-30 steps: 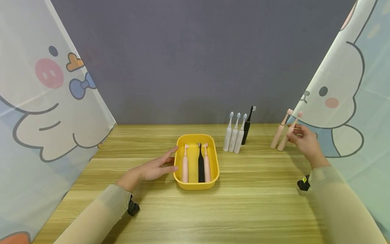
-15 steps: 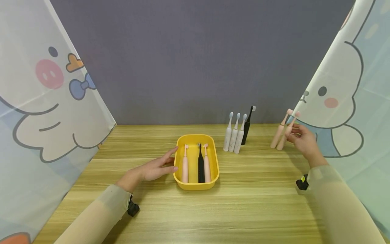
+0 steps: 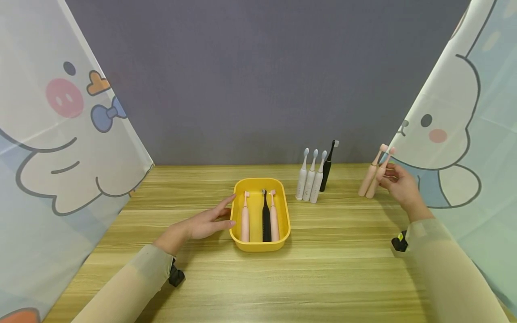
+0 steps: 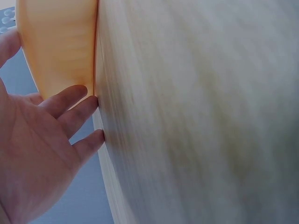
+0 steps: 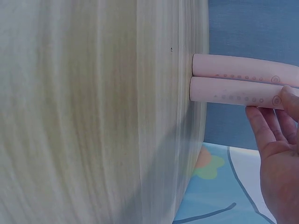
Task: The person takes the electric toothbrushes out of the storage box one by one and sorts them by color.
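Note:
At the right, my right hand pinches the handle of a pink electric toothbrush between thumb and fingers. It stands upright on the table, side by side with a second pink electric toothbrush. In the right wrist view both handles appear touching or nearly so, the held handle nearer the hand. My left hand lies with fingers extended against the left side of a yellow tray, thumb near its rim. Inside the tray lie a pink toothbrush, a black one and another pink one.
Right of the tray, three white electric toothbrushes stand upright in a row. Just behind them stands a black electric toothbrush. A grey panel backs the wood-grain table, with printed cloths at left and right.
My right hand has shifted slightly left, bringing the held pink toothbrush from a tilted stance closer against the other one. My left hand and the tray stay in place.

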`<control>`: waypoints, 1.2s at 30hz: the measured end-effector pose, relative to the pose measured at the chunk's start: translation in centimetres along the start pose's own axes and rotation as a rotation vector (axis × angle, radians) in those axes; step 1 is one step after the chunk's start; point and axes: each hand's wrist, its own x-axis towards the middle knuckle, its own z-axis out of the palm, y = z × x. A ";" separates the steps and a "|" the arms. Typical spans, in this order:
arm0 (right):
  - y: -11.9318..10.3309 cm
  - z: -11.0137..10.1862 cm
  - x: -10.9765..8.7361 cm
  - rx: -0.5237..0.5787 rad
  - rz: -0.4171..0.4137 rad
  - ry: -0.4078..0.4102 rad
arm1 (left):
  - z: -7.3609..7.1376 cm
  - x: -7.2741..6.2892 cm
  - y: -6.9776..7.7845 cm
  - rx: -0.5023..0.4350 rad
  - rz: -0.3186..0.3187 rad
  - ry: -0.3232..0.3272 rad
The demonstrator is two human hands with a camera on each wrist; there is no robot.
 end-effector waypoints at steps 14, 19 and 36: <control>0.2 -0.1 0.0 -0.001 -0.005 0.000 | 0.1 0.1 0.1 0.008 -0.009 0.007; 0.5 -0.3 0.0 0.002 -0.011 0.002 | 0.0 0.0 0.1 0.004 -0.009 0.002; 0.8 -2.7 -2.1 -0.018 0.050 -0.034 | 0.0 0.1 0.2 0.015 0.003 0.001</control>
